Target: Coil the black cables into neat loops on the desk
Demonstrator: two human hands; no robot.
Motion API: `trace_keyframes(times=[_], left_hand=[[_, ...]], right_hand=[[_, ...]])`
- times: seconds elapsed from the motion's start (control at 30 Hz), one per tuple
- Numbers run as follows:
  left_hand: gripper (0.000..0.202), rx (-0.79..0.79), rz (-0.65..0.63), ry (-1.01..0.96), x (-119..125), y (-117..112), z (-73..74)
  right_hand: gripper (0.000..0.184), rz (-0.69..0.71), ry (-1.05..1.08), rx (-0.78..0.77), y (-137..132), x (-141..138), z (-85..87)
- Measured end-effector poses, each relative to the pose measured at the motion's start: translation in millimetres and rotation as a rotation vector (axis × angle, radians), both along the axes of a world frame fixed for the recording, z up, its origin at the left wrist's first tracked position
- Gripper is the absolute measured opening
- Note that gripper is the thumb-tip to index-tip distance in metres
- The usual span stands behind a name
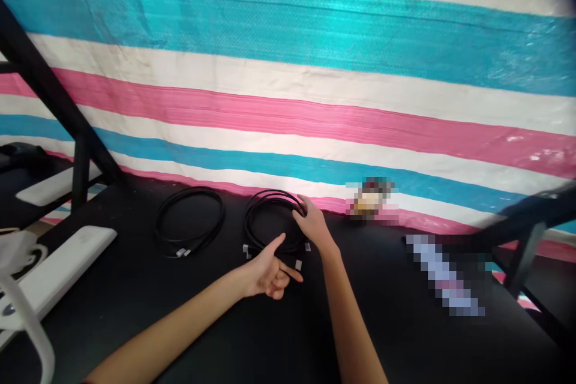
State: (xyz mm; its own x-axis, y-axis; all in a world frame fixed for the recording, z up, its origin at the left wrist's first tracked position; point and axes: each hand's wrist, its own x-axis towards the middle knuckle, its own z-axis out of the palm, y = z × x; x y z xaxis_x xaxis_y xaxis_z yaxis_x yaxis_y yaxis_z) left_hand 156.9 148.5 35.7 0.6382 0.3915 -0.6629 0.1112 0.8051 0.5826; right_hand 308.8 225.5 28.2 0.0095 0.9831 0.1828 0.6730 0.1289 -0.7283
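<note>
A black cable coil (246, 222) with small white tags lies on the black tabletop in front of me. My right hand (311, 225) is at its right side, fingers and thumb curved around the edge of the loops. Just in front of the coil is my left hand (270, 275), holding nothing. Its thumb and index finger are stretched apart, and the other fingers are curled. A second black cable coil (157, 222), also with white tags, rests to the left, apart from both hands.
A white power strip (67, 270) and a white plug with a thick cord (20, 252) are at the left. Black metal frame bars (49, 78) rise on both sides. Striped plastic sheeting (288, 96) hangs behind the black table (216, 342). Two blurred items lie right.
</note>
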Motion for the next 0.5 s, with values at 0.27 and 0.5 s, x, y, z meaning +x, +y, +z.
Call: trace_keyframes(times=[0.27, 0.5], left_hand=[[0.077, 0.648, -0.316, 0.236, -39.3, 4.7, 61.4], [0.033, 1.114, 0.531, 1.236, -171.1, 50.2, 78.6]], right_hand=[[0.036, 0.031, 0.045, 0.034, -5.4, 7.6, 18.5], [0.032, 0.046, 0.141, 0.079, -22.6, 12.1, 58.8]])
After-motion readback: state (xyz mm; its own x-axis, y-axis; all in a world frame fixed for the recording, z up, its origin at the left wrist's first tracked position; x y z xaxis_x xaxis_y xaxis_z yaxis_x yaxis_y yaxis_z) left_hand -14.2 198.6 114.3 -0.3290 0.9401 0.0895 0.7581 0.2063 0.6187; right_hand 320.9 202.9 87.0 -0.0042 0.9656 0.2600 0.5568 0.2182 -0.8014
